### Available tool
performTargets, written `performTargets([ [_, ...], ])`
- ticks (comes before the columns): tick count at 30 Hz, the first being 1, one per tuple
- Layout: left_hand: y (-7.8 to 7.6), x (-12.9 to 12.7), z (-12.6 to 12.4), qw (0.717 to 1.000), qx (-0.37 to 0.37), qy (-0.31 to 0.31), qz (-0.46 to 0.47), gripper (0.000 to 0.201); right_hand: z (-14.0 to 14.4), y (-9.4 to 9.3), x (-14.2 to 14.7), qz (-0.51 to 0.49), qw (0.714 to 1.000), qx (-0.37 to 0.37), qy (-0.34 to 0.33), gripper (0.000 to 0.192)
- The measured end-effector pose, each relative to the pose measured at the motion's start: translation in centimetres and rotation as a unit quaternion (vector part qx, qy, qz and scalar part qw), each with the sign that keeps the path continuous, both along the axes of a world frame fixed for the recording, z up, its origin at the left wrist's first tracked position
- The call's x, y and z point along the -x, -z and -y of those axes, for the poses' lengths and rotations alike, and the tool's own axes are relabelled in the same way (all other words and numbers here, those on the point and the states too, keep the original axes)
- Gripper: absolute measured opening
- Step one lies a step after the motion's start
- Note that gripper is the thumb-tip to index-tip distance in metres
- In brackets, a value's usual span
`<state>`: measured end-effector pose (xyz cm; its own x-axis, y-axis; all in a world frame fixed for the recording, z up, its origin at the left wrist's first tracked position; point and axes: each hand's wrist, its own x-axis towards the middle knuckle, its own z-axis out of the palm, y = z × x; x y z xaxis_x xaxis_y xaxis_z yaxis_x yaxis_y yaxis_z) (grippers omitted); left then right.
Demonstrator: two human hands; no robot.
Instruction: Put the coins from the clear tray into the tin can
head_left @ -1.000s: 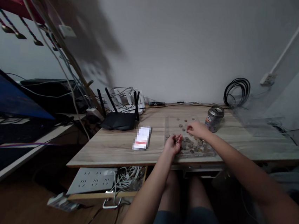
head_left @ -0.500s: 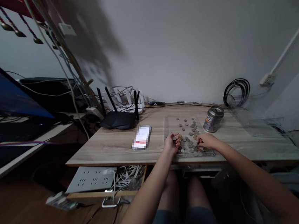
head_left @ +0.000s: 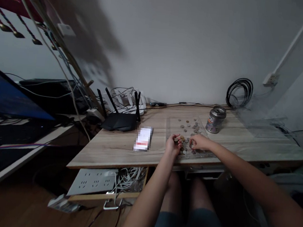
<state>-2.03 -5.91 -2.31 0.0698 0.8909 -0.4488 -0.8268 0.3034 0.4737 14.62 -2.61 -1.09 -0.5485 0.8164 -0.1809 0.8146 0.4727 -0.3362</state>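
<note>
Many loose coins [head_left: 187, 140], silver and some yellowish, lie scattered in a shallow clear tray [head_left: 168, 125] on the desk. Over the tray's left side, my left hand [head_left: 173, 146] is turned palm up, its fingers curled around several coins [head_left: 176, 140]. My right hand [head_left: 200, 142] is just to its right, low over the coins, with fingertips pinched on what looks like a coin. Its knuckles hide part of the tray. Behind the right hand stands a round metal tin [head_left: 215, 121] with a slotted lid and a cartoon print.
A phone [head_left: 143, 138] with a blurred screen lies left of the tray. A black router [head_left: 120, 121] and a white router [head_left: 141, 105] stand farther left. Coiled black cable [head_left: 239, 93] leans on the wall. An open drawer below holds a power strip [head_left: 93, 182] and white cables [head_left: 131, 177].
My right hand has moved left across the tray, from the coins on the right side to close beside my left hand. The left hand stays nearly in place, holding coins.
</note>
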Motion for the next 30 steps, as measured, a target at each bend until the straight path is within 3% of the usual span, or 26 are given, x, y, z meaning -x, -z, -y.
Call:
performTargets([
  [8, 0.2, -0.2, -0.4, 1.0, 0.023, -0.001, -0.016, 0.014, -1.0, 0.8, 0.1, 0.003, 1.0, 0.009, -0.001, 0.014],
  [13, 0.1, -0.5, -0.3, 0.998, 0.017, 0.053, 0.005, 0.021, -1.2, -1.5, 2.2, -0.159, 0.986, 0.028, 0.032, 0.014],
  [16, -0.1, -0.5, -0.2, 0.996, 0.008, 0.084, 0.017, 0.024, -1.3, -3.2, 3.1, -0.199, 0.978, -0.032, 0.049, 0.021],
  [19, -0.1, -0.2, -0.1, 0.994, 0.006, 0.108, 0.012, 0.027, -1.1, -3.8, 2.4, -0.128, 0.986, -0.093, 0.047, 0.014],
  [21, 0.1, 0.0, -0.1, 0.995, -0.001, 0.1, 0.009, 0.026, -0.5, -3.6, 1.0, -0.029, 0.998, -0.05, 0.027, 0.008],
  [24, 0.3, 0.1, -0.1, 0.996, -0.012, 0.087, -0.005, 0.019, 1.0, -2.9, -1.2, 0.09, 0.995, 0.031, -0.003, 0.016],
  [30, 0.6, -0.4, 0.0, 0.992, -0.053, 0.111, -0.042, 0.005, 3.2, -2.7, -2.9, 0.183, 0.983, -0.017, -0.016, 0.019],
])
